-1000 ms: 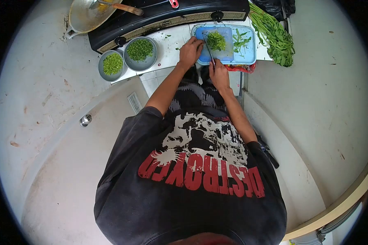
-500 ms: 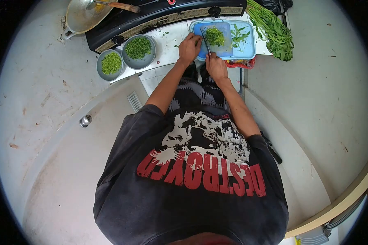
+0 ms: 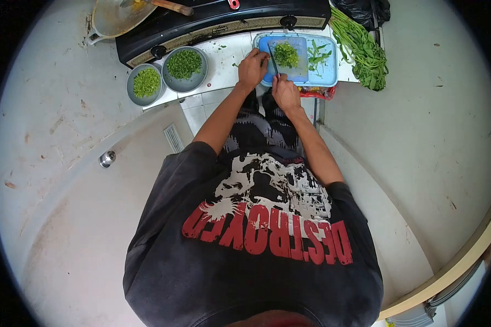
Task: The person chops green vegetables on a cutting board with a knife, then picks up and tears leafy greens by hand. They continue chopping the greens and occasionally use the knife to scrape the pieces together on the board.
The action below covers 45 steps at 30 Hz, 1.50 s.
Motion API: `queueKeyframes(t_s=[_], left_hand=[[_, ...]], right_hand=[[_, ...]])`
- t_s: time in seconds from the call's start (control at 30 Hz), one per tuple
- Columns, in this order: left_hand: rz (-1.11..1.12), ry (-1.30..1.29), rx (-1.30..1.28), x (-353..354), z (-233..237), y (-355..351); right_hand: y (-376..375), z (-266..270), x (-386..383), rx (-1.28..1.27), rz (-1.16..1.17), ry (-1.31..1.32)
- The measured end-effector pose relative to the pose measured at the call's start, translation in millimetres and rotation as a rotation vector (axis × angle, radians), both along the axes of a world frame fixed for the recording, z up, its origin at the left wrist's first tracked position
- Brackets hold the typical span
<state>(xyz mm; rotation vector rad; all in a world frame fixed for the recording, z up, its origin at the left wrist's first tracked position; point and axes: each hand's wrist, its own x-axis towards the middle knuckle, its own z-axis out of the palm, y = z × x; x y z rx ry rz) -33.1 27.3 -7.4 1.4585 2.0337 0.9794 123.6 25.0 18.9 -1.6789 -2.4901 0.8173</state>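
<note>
My right hand (image 3: 286,92) is closed round the handle of a knife (image 3: 273,59), whose blade points away from me over a blue cutting board (image 3: 301,74). Just left of the blade, my left hand (image 3: 252,69) has its fingers bent and pressed together at the board's edge. Whatever they may hold is hidden. A heap of finely chopped greens (image 3: 286,55) lies on the board, right of the blade. The board rests in a light blue tray (image 3: 329,78), where some loose leaves (image 3: 318,55) lie on the right side.
Two grey bowls stand left: one with dark chopped greens (image 3: 184,64), one with paler pieces (image 3: 146,82). Behind is a black stove (image 3: 213,27), with a wok (image 3: 112,24) at far left. A leafy bunch (image 3: 368,62) and a black bag (image 3: 368,12) lie right.
The whole view has shifted slightly. Both hands stay at the board, with the knife at nearly the same place beside the chopped heap.
</note>
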Motion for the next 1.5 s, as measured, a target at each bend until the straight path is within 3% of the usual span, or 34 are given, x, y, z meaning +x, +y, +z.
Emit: queueKeyframes(t_s=[0.33,1.5], left_hand=[[0.047,-0.044,0.001,3.6,-4.1,-0.2],[0.100,-0.127,0.032,3.2,-7.1,0.0]], right_hand=[[-19.4,-7.1,29.4,0.033,-0.022,-0.018],[4.2,12.1,-4.4,0.000,0.025,-0.068]])
